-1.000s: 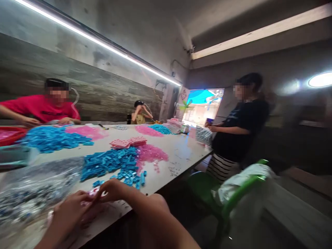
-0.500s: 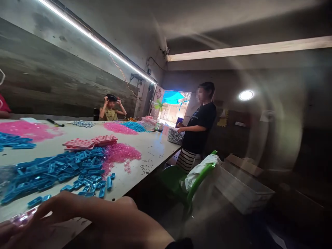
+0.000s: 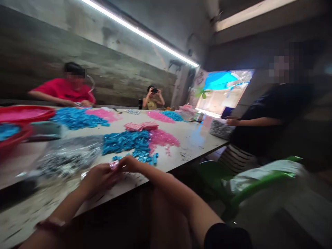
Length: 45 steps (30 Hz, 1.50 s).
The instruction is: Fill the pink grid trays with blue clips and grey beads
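Note:
At the table's near edge my left hand and my right hand meet, fingers closed. A small shiny pink, clear-looking piece shows between them, gripped from both sides; blur hides its exact kind. Just beyond my hands lies a heap of blue plastic pieces, shaped like small open troughs. Against it rests a pile of pink translucent bits. Behind the blue heap are pink dotted blocks. To the left of my hands sits a clear bag of grey and white small parts.
Red basins stand at the left on the white table. One person in red sits across, another in yellow farther back. A person in black stands at the right, near a green chair.
My view has swung left and down, so both hands and the red basins now show. The pink piece is now seen between both hands. The seated person in yellow still holds hands at the head.

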### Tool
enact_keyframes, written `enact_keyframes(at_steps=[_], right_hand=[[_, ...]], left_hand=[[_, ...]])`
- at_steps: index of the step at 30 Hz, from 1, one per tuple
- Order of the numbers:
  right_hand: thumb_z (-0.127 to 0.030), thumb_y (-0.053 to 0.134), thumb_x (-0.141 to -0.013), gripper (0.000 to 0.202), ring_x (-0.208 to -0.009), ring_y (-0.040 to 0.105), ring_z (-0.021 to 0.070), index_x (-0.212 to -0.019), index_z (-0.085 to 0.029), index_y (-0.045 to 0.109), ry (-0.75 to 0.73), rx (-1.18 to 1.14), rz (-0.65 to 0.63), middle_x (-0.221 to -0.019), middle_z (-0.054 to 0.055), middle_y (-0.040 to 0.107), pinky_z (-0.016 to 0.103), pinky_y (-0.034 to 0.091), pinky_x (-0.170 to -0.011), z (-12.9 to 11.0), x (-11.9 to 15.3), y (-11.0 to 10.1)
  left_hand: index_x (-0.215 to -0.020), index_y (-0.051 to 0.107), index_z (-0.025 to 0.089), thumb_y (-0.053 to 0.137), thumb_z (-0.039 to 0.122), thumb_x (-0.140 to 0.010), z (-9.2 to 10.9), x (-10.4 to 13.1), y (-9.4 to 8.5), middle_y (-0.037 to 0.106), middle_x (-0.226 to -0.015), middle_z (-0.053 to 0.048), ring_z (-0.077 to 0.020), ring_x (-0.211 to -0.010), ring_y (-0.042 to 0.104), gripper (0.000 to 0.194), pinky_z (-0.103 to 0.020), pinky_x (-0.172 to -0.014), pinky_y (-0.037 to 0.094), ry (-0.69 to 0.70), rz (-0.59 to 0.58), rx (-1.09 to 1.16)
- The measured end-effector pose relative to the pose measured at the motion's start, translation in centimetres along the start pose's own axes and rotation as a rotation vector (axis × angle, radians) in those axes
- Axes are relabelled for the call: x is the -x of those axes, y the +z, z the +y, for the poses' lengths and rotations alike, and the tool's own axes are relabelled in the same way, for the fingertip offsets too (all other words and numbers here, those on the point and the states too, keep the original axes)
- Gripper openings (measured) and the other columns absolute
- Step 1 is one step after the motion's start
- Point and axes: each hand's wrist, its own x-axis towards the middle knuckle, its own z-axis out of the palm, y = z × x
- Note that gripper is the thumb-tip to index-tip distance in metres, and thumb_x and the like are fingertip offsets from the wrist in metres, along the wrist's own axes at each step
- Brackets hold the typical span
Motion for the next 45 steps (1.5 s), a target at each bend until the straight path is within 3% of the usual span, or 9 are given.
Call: enact_keyframes(at_steps=[8,15,22,27,35,38,41,43,45], right_hand=[[-0.006,0.065,-0.069,0.010,-0.067,0.061,0.0122,-0.073,-0.012,0.072,-0.043,-0.083,0.011,-0.075,0.005,0.069,0.018,0.042,-0.062,0.2,0.5,0.4],[-0.007,0.065,-0.066,0.011,-0.063,0.059,0.0118,-0.071,-0.014,0.072,-0.093,-0.078,-0.051,-0.068,0.002,0.068,0.019,0.040,-0.061,0.0,0.2,-0.3],[-0.005,0.062,-0.069,0.013,-0.068,0.062,0.0144,-0.073,-0.014,0.072,-0.086,-0.055,-0.044,-0.072,0.005,0.070,0.021,0.042,-0.064,-0.8,0.6,-0.3],[-0.010,0.058,-0.075,0.024,-0.082,0.063,0.0152,-0.094,-0.020,0.070,-0.100,-0.087,-0.094,-0.090,0.004,0.070,0.023,0.045,-0.073,-0.1,1.4,-2.4],[-0.014,0.055,-0.075,0.018,-0.079,0.064,0.0193,-0.082,-0.018,0.071,0.382,0.021,0.358,-0.084,0.006,0.070,0.032,0.049,-0.072,2.3,5.2,-7.5],[-0.020,0.059,-0.074,0.017,-0.073,0.064,0.0164,-0.087,-0.018,0.069,0.283,-0.161,0.159,-0.081,0.005,0.069,0.027,0.049,-0.065,0.8,4.3,-6.4],[-0.028,0.068,-0.068,0.036,-0.073,0.062,0.0168,-0.102,-0.016,0.064,0.186,-0.177,-0.057,-0.088,0.007,0.067,0.028,0.049,-0.066,-0.4,2.1,-4.5],[-0.033,0.072,-0.065,0.051,-0.084,0.060,0.0198,-0.111,-0.015,0.059,0.103,-0.128,-0.096,-0.100,0.010,0.063,0.032,0.047,-0.075,-0.5,0.7,-3.4],[-0.037,0.072,-0.065,0.059,-0.097,0.055,0.0232,-0.117,-0.014,0.054,0.046,-0.109,-0.089,-0.109,0.014,0.058,0.037,0.044,-0.085,-0.5,-0.1,-2.6]], left_hand=[[-0.063,0.062,0.015,0.051,0.032,-0.077,-0.7,-0.9,0.6,0.060,-0.069,-0.003,-0.0144,-0.065,0.052,0.025,-0.024,-0.064,0.037,0.027,0.044,-0.084],[-0.051,0.055,0.013,0.057,0.052,-0.073,0.4,-0.2,0.4,0.048,-0.056,0.001,-0.0090,-0.053,0.041,0.045,-0.022,-0.050,0.026,0.018,0.003,-0.047],[-0.058,0.061,0.012,0.058,0.048,-0.073,0.1,-0.5,-0.1,0.050,-0.059,0.001,-0.0097,-0.054,0.042,0.038,-0.021,-0.050,0.029,0.006,-0.075,-0.031],[-0.099,0.067,0.018,0.050,0.028,-0.077,-0.2,-0.1,-3.5,0.063,-0.090,-0.005,-0.0159,-0.080,0.057,0.029,-0.024,-0.072,0.042,0.109,-0.235,-0.065],[-0.100,0.065,0.014,0.041,0.035,-0.080,-7.3,1.3,-10.1,0.061,-0.107,-0.010,-0.0245,-0.099,0.056,0.038,-0.036,-0.089,0.040,-0.216,-0.004,-0.469],[-0.104,0.062,0.013,0.041,0.043,-0.081,-7.6,1.2,-9.4,0.061,-0.109,-0.011,-0.0244,-0.104,0.054,0.043,-0.036,-0.092,0.039,-0.225,-0.033,-0.432],[-0.122,0.049,0.016,0.050,0.055,-0.075,-5.5,0.8,-6.9,0.051,-0.126,-0.012,-0.0260,-0.115,0.046,0.061,-0.037,-0.097,0.035,-0.103,-0.114,-0.381],[-0.135,0.033,0.019,0.059,0.060,-0.066,-3.8,0.5,-5.0,0.037,-0.138,-0.013,-0.0293,-0.124,0.036,0.084,-0.041,-0.100,0.031,-0.055,-0.155,-0.424],[-0.137,0.027,0.018,0.061,0.057,-0.065,-2.7,0.2,-3.5,0.040,-0.135,-0.015,-0.0308,-0.120,0.039,0.089,-0.042,-0.097,0.033,-0.097,-0.193,-0.475]])
